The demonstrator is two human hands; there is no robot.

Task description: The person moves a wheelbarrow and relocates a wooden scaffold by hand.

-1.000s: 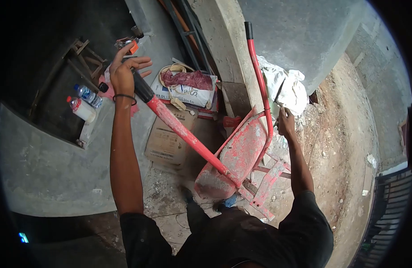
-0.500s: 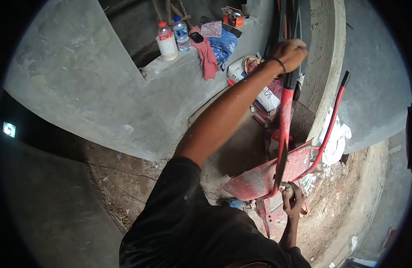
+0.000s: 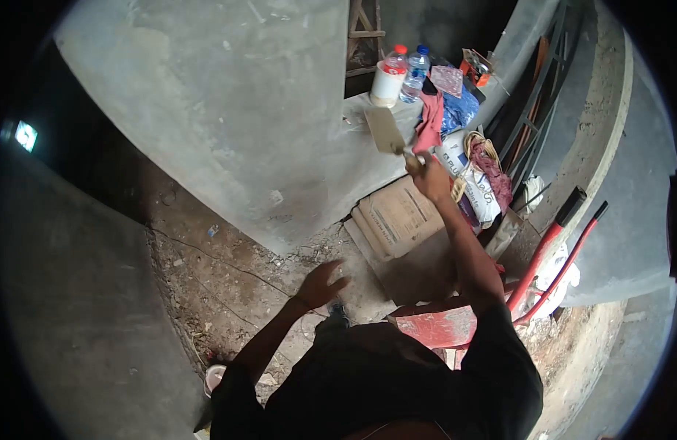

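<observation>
Up at the edge of the concrete ledge, the trowel sits in the right hand, fingers wrapped tight round its handle, flat blade tilted up and left, hovering over the ledge top w/o clearly touching it. Left hand is empty, fingers spread loosely, hanging low over the dirt floor, well apart from the tool.

Just behind the blade: a white jar and a water bottle standing upright on the ledge, then a red cloth draped over the edge beside a blue bag. Below the right forearm, a stack of paper sacks leans against the ledge wall; a white printed sack w/ a coil of rope on top lies near it.

Red wheelbarrow (tray mostly hidden by the person's shoulder) stands at the feet, handles pointing up and right.

Risk, as I judge it: blade swings wide & clips the jar or bottle off the ledge, since both stand near. Wheelbarrow so near the legs is a trip hazard on a step to the right.
</observation>
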